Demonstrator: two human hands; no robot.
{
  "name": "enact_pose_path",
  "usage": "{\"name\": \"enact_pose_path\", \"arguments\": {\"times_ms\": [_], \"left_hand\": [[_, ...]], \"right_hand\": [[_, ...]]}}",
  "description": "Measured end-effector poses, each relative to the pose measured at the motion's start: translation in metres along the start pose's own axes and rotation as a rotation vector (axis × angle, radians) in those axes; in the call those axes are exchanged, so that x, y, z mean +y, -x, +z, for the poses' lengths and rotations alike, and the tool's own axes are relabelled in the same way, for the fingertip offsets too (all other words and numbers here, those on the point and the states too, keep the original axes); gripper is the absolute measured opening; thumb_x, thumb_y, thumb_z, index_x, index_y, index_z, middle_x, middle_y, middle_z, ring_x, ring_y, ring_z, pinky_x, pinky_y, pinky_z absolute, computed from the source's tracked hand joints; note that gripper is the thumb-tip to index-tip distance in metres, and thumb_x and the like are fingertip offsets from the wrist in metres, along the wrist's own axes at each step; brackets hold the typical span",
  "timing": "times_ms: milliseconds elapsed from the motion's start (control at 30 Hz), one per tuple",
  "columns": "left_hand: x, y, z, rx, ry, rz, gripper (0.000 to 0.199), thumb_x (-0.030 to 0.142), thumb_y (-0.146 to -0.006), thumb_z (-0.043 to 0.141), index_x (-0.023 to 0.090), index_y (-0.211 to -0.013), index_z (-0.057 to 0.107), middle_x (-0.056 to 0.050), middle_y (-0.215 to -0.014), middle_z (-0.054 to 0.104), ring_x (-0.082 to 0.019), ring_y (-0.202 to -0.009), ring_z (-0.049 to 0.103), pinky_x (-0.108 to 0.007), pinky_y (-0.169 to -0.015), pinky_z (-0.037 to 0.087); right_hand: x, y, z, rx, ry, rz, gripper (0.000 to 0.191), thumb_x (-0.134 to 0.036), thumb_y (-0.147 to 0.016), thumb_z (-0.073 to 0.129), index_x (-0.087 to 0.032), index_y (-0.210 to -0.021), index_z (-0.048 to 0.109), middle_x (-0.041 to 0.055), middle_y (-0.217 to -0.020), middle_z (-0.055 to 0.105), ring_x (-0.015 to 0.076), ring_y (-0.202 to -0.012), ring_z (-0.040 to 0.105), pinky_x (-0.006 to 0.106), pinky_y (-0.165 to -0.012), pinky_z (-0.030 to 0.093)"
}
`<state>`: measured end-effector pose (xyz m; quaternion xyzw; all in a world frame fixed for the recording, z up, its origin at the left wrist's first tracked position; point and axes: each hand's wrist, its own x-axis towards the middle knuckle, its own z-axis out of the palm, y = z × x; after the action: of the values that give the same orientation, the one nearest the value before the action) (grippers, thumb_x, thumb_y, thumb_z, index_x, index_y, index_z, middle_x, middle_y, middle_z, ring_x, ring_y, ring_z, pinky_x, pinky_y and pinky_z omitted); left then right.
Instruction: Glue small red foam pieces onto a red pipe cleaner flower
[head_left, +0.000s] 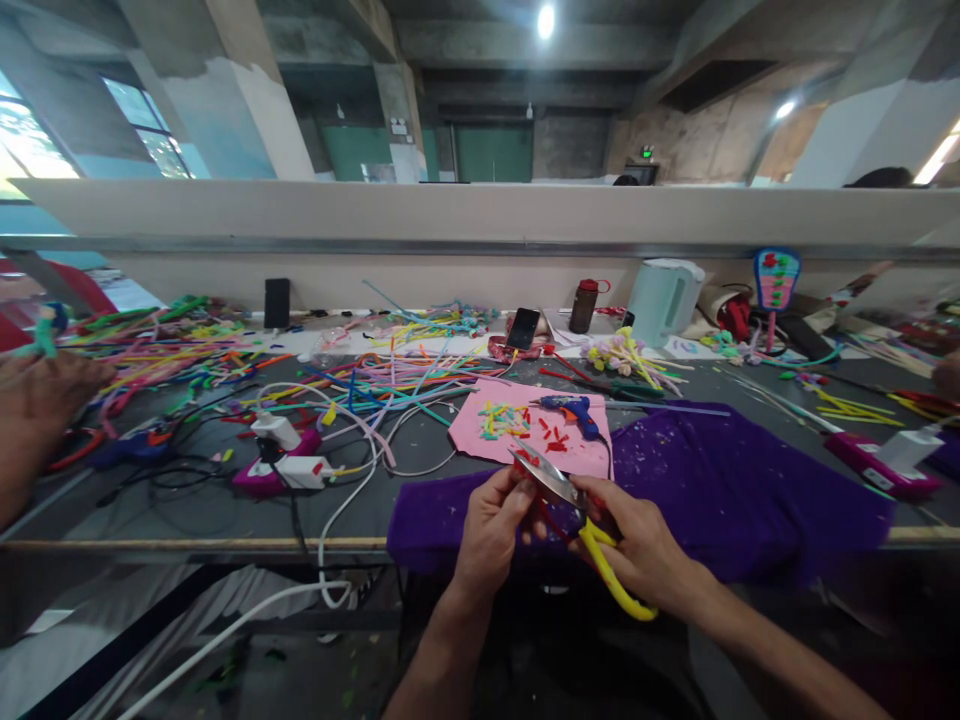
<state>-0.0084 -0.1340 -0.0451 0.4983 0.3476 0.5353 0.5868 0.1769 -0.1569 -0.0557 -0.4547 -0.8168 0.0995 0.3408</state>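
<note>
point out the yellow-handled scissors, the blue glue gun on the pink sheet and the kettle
Yellow-handled scissors (553, 481), head view: on the blade.
Blue glue gun (576, 411), head view: on its body.
Kettle (651, 305), head view: on its side.

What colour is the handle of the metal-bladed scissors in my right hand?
Yellow; the handle of the metal-bladed scissors shows in the head view.

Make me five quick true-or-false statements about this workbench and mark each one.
1. The right hand holds scissors; the left hand pinches a red piece. True.
2. A blue glue gun and red snippets lie on the pink sheet. True.
3. The scissors have black handles. False: they are yellow.
4. The pale green jug stands right of the brown bottle in the picture. True.
5. The left hand holds that glue gun. False: it lies on the pink sheet.
</note>
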Motion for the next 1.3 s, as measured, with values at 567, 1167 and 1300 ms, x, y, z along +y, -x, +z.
{"name": "enact_pose_path", "arguments": {"times_ms": [567,1167,1300], "left_hand": [[-0.002,0.0,0.0,0.029,0.007,-0.006,0.021,0.035,-0.076,0.056,0.014,-0.079,0.059,0.004,-0.046,0.052,-0.004,-0.036,0.044,-0.013,-0.036,0.03],[0.004,-0.006,-0.002,-0.074,0.254,-0.093,0.015,0.027,-0.071,0.063,0.013,-0.074,0.066,-0.004,-0.091,0.061,-0.002,-0.047,0.04,-0.016,-0.04,0.027],[0.0,-0.009,0.001,-0.016,0.275,-0.046,0.021,0.026,-0.071,0.064,0.016,-0.088,0.068,-0.006,-0.096,0.062,-0.009,-0.064,0.054,-0.02,-0.06,0.04]], "right_hand": [[0.008,0.003,0.002,-0.064,-0.054,-0.024,0.054,-0.018,-0.074,0.056,-0.019,-0.125,0.038,0.01,-0.11,0.059,0.0203,-0.093,0.058,0.03,-0.077,0.048],[-0.012,-0.032,0.001,0.055,-1.081,0.354,0.049,-0.021,-0.071,0.061,-0.024,-0.114,0.037,-0.0002,-0.08,0.056,0.0074,-0.052,0.048,0.019,-0.044,0.039],[-0.022,-0.043,0.016,0.074,-1.104,0.275,0.051,-0.02,-0.065,0.068,-0.025,-0.109,0.043,-0.0007,-0.081,0.057,0.0115,-0.067,0.056,0.022,-0.057,0.046]]}}
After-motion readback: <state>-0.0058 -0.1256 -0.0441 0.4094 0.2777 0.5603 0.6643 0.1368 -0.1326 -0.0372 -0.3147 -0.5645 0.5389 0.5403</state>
